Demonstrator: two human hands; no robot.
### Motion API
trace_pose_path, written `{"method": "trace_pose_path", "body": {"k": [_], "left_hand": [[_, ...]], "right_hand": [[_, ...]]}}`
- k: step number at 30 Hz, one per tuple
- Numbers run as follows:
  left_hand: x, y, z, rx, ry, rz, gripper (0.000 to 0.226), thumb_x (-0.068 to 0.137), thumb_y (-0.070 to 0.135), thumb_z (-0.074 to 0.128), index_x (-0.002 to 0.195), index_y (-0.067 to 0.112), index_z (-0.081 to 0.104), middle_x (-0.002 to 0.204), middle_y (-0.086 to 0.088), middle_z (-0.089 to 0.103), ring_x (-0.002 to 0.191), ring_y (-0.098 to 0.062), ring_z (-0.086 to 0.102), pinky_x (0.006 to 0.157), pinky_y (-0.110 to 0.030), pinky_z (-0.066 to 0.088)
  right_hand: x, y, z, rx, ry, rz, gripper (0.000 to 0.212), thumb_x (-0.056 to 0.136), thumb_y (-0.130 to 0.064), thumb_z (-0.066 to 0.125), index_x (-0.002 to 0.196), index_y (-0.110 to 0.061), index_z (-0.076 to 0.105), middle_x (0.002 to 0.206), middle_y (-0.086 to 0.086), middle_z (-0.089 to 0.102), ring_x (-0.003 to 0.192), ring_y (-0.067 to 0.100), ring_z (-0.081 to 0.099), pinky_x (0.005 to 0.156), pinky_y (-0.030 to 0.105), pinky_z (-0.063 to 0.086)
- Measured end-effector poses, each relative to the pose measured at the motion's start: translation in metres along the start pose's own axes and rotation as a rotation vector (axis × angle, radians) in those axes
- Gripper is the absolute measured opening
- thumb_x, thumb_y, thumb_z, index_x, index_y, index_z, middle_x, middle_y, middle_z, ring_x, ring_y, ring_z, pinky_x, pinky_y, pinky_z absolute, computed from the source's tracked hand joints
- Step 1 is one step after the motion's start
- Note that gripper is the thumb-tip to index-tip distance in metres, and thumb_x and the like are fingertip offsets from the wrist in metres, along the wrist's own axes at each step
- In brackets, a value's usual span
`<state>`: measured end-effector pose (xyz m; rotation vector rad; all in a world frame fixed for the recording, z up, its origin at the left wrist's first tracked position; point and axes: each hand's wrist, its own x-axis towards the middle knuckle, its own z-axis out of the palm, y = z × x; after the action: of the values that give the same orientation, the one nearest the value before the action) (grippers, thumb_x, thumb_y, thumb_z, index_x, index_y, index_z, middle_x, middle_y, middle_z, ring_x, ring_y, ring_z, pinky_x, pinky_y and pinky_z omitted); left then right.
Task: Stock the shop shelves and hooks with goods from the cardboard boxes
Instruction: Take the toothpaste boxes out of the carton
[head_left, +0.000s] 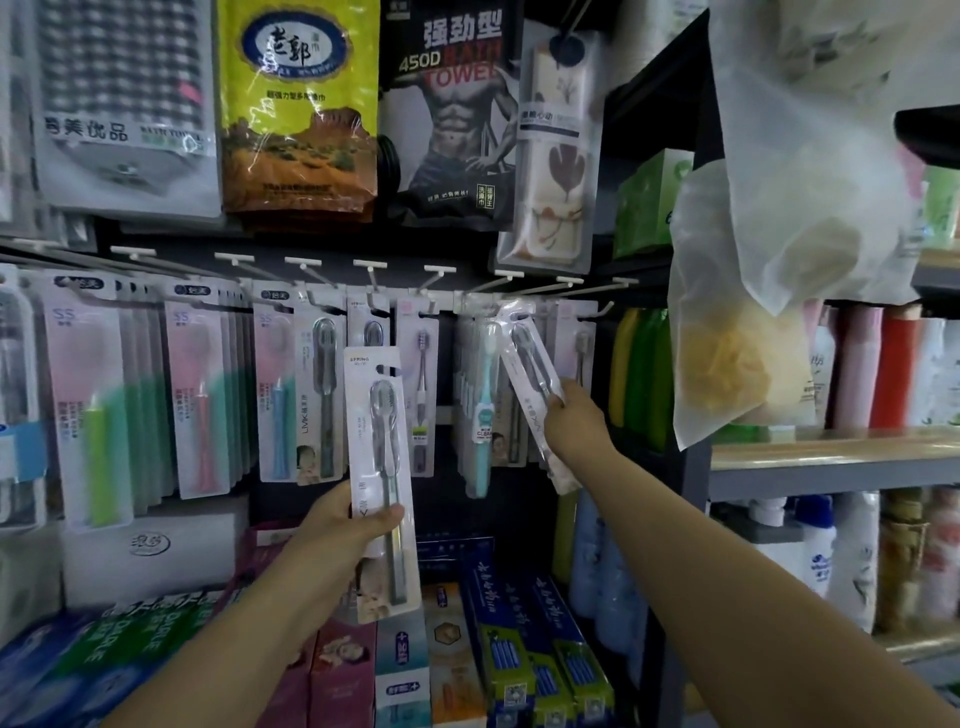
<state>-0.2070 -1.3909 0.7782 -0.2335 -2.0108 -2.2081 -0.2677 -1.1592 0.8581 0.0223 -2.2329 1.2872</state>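
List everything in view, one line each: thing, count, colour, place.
toothbrush pack in left hand: one, white card, grey brush, centre, upright
toothbrush pack in right hand: one, clear and white, tilted, top at the hooks
hung toothbrush packs: many, pink, green, blue, on the hook row
towel packs: several, checked, yellow, black, cream, top row
toothpaste boxes: many, blue, pink, green, bottom
plastic bags: two, translucent, upper right
bottles: several, mostly white, right shelves
left hand: grips its pack
right hand: pinches its pack
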Motion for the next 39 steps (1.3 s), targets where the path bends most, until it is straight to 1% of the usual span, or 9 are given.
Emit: {"method": "trace_pose_path", "body": {"k": [7,13,17,22,26,29,32,35,39], "left_hand": [[0.003,-0.001,-0.019,-0.009,0.009,0.006,0.025,0.086,-0.002,0.062,0.099,0.02,0.065,0.106,-0.007,0.071,0.102,-0.022,0.063,0.095,-0.034,0.044],[0.001,0.003,-0.032,0.042,-0.009,0.019,0.027,0.087,0.002,0.064,0.108,0.019,0.064,0.108,-0.004,0.071,0.104,-0.02,0.063,0.096,-0.034,0.044],[0.002,0.001,-0.037,0.042,-0.008,0.012,0.031,0.087,0.001,0.063,0.114,0.014,0.063,0.107,-0.004,0.072,0.105,-0.02,0.063,0.103,-0.036,0.041],[0.006,-0.004,-0.037,0.037,0.004,-0.001,0.026,0.086,0.001,0.063,0.109,0.013,0.064,0.106,-0.006,0.072,0.103,-0.021,0.063,0.098,-0.035,0.044],[0.012,-0.009,-0.028,0.05,0.008,0.001,0.023,0.085,0.0,0.064,0.1,0.017,0.066,0.096,-0.002,0.074,0.097,-0.02,0.065,0.088,-0.032,0.047],[0.015,-0.01,-0.016,0.029,0.011,0.007,0.023,0.085,-0.002,0.064,0.097,0.018,0.066,0.087,0.001,0.075,0.09,-0.019,0.066,0.078,-0.028,0.05],[0.016,-0.009,0.001,-0.002,-0.006,-0.001,0.024,0.086,-0.003,0.063,0.097,0.018,0.065,0.085,-0.001,0.074,0.082,-0.016,0.067,0.07,-0.026,0.054],[0.02,-0.011,0.022,-0.041,-0.044,-0.008,0.028,0.086,-0.002,0.063,0.107,0.017,0.064,0.097,-0.005,0.073,0.093,-0.02,0.067,0.086,-0.033,0.052],[0.02,-0.014,0.052,-0.05,-0.096,0.001,0.029,0.087,0.002,0.062,0.112,0.017,0.062,0.1,-0.006,0.073,0.102,-0.022,0.065,0.091,-0.038,0.051]], "right_hand": [[0.023,-0.001,0.018,0.029,0.031,0.056,0.03,0.1,-0.011,0.033,0.126,-0.011,0.049,0.102,0.01,0.055,0.093,0.026,0.055,0.079,0.035,0.048],[0.019,0.013,0.041,0.097,0.102,0.087,0.032,0.101,-0.011,0.034,0.131,-0.003,0.044,0.118,0.02,0.056,0.098,0.029,0.053,0.079,0.025,0.036],[0.027,0.018,0.042,0.164,0.155,0.117,0.035,0.1,-0.014,0.036,0.133,-0.002,0.042,0.127,0.019,0.052,0.117,0.033,0.05,0.081,0.022,0.032],[0.031,0.026,0.047,0.121,0.079,0.249,0.037,0.102,-0.022,0.034,0.129,0.001,0.046,0.123,0.022,0.055,0.098,0.031,0.052,0.078,0.025,0.036],[0.022,0.053,0.055,0.061,0.011,0.371,0.038,0.091,-0.019,0.056,0.122,0.002,0.055,0.116,0.016,0.061,0.104,0.029,0.059,0.077,0.024,0.043],[-0.009,0.065,0.057,-0.004,0.132,0.299,0.021,0.089,-0.012,0.054,0.107,-0.002,0.054,0.106,0.012,0.058,0.095,0.027,0.059,0.072,0.027,0.045],[-0.056,0.057,0.055,0.123,0.231,0.071,0.008,0.093,-0.008,0.052,0.095,-0.014,0.046,0.088,0.001,0.051,0.08,0.016,0.054,0.071,0.028,0.047],[-0.094,0.042,0.053,0.244,0.027,-0.104,0.01,0.094,-0.014,0.056,0.101,-0.018,0.051,0.084,-0.002,0.054,0.075,0.008,0.053,0.063,0.011,0.043],[-0.111,0.035,0.049,0.221,-0.29,-0.103,0.023,0.094,-0.029,0.058,0.116,-0.027,0.053,0.101,-0.009,0.064,0.092,0.001,0.062,0.076,0.014,0.05]]}}
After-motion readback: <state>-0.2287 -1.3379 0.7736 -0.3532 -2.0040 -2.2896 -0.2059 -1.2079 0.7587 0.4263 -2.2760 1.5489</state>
